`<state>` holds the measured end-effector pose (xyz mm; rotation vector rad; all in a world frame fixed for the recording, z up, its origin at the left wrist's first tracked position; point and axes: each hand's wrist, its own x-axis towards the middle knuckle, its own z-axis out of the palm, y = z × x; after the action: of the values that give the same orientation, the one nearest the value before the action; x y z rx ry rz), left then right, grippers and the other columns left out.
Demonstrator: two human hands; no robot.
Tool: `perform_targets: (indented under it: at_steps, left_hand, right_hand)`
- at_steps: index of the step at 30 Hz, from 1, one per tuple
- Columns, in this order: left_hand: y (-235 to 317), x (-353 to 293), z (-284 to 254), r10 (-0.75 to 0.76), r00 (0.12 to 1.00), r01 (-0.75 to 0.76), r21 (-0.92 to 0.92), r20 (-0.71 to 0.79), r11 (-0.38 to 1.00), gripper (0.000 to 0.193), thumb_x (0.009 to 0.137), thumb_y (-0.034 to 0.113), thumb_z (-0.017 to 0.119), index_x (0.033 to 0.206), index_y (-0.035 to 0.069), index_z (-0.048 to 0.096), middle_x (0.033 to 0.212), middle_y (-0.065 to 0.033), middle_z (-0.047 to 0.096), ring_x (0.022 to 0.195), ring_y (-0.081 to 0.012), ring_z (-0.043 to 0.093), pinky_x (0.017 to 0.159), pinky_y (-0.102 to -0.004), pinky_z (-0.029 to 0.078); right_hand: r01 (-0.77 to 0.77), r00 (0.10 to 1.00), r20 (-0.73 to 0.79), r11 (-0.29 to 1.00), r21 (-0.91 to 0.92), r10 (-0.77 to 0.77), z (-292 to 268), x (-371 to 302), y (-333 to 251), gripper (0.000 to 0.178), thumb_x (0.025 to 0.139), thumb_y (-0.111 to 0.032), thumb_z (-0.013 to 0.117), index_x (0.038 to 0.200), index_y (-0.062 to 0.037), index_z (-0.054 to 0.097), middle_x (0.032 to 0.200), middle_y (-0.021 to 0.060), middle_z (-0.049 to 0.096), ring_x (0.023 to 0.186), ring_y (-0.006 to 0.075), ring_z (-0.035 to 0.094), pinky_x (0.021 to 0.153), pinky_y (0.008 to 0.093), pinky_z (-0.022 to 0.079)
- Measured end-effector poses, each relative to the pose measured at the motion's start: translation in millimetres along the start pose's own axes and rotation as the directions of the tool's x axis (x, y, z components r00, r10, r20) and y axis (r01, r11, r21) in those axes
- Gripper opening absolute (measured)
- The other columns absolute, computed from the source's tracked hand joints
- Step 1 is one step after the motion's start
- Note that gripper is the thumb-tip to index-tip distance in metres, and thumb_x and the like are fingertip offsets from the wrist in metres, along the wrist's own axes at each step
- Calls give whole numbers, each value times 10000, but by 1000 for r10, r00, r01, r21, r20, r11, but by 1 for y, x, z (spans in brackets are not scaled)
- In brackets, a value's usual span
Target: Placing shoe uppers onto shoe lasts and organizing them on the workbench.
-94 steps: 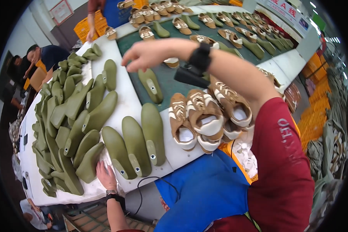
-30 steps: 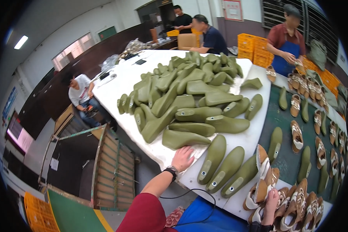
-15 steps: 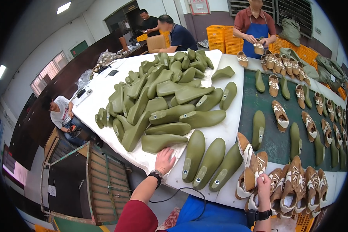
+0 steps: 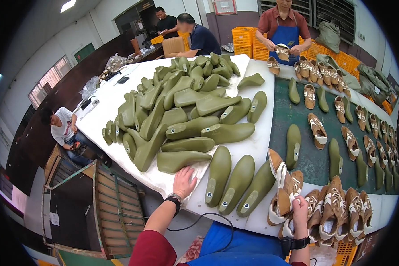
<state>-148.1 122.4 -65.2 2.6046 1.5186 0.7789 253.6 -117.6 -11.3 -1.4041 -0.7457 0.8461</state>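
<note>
My left hand (image 4: 184, 181) rests open on the white cover at the table's near edge, fingers spread. Its fingertips are at the lower side of a green shoe last (image 4: 181, 161), the nearest of a big heap. My right hand (image 4: 300, 209) is closed, pinching the edge of a brown shoe upper (image 4: 292, 182) with white stripes. That upper lies among others at the near right. Between my hands, green lasts stand in a row: one (image 4: 218, 175), a second (image 4: 237, 186) and a third (image 4: 257, 188) partly behind the uppers.
A green conveyor belt (image 4: 312, 155) on the right carries lasts and brown shoes in rows. Across it, a person in a blue apron (image 4: 284, 37) handles a shoe. Left stands a metal-framed cart (image 4: 119, 208); a black cable (image 4: 208, 215) hangs before me. Orange crates (image 4: 243, 37) stand behind.
The whole view has shifted slightly left and up. My hands keep nearly the same places on the table. The person across has turned the shoe in their hands.
</note>
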Motion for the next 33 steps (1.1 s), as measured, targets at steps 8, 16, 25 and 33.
perform_targets:
  at_steps: [8, 16, 25, 33]
  left_hand:
    - [-4, 2, 4, 7, 1000, -7, -29, -16, 1000, 388, 803, 236, 610, 1132, 34, 573, 1231, -187, 533, 1157, -339, 472, 997, -431, 349]
    - [0, 7, 4, 52, 998, -51, -50, 26, 997, 394, 792, 198, 601, 1138, 14, 556, 1239, -186, 518, 1158, -351, 455, 999, -436, 335]
    - [-2, 3, 4, 25, 999, -24, -59, 20, 998, 406, 790, 189, 610, 1150, 14, 540, 1245, -199, 505, 1152, -371, 447, 1002, -444, 326]
    - [0, 10, 4, 21, 1000, -20, -73, 12, 997, 400, 783, 181, 613, 1135, 4, 541, 1236, -203, 508, 1147, -377, 448, 995, -450, 330]
  right_hand:
    - [-63, 998, -23, 989, -133, 61, 8, 2, -14, 117, 837, -153, 612, 859, -40, 587, 673, -50, 506, 588, 29, 437, 506, 208, 354]
    - [-74, 997, 26, 992, -101, 77, 3, -3, -32, 182, 859, -216, 633, 884, -38, 607, 742, -42, 545, 683, 36, 485, 593, 207, 395]
    - [-15, 958, 274, 971, -237, 82, -8, 16, -176, 238, 868, -263, 647, 916, -37, 593, 816, -39, 561, 746, 40, 513, 639, 213, 423]
    - [189, 967, 253, 699, -690, -12, 37, 198, -174, 458, 805, -394, 651, 1006, 17, 638, 882, 129, 659, 810, 181, 632, 700, 309, 492]
